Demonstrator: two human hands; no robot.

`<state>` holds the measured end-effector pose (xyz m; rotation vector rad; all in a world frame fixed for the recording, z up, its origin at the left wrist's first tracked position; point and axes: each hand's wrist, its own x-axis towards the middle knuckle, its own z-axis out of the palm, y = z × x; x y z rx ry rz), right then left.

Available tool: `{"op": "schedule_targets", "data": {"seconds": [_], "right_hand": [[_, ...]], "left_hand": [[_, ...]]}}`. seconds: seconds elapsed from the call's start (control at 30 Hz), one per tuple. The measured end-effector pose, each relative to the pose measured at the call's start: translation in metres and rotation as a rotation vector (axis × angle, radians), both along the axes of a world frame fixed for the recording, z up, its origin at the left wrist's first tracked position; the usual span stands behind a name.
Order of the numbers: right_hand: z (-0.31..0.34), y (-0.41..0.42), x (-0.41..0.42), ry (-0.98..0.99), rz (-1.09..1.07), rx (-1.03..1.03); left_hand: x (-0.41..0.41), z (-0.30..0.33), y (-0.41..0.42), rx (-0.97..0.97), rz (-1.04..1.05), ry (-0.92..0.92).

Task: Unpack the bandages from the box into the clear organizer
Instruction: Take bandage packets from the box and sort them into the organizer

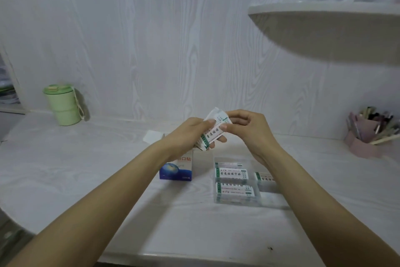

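Observation:
My left hand grips a stack of white bandage packets with green stripes, held above the desk. My right hand pinches the top packet at its upper end. Below them the blue and white bandage box lies on the desk, partly hidden by my left wrist. To its right sits the clear organizer, with bandage packets lying in its compartments. My right forearm covers part of the organizer's right side.
A green lidded cup stands at the back left against the wall. A pink pen holder full of pens is at the far right. A small white paper lies behind the box. A shelf juts out overhead at the right.

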<state>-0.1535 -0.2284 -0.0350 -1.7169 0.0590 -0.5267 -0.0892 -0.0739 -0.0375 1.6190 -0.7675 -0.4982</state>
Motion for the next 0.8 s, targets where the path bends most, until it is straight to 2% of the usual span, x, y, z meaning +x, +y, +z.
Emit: {"op": "schedule_targets", "data": {"seconds": [0.33, 0.57, 0.8], "right_hand": [[-0.012, -0.012, -0.017, 0.055, -0.008, 0.059], [-0.021, -0.015, -0.015, 0.098, -0.014, 0.120], [-0.043, -0.039, -0.002, 0.166, -0.213, 0.072]], "left_hand": [[-0.015, -0.010, -0.014, -0.004, 0.329, -0.078], [-0.012, -0.011, -0.015, -0.023, 0.380, -0.029], [-0.004, -0.015, -0.012, 0.064, 0.514, -0.173]]}}
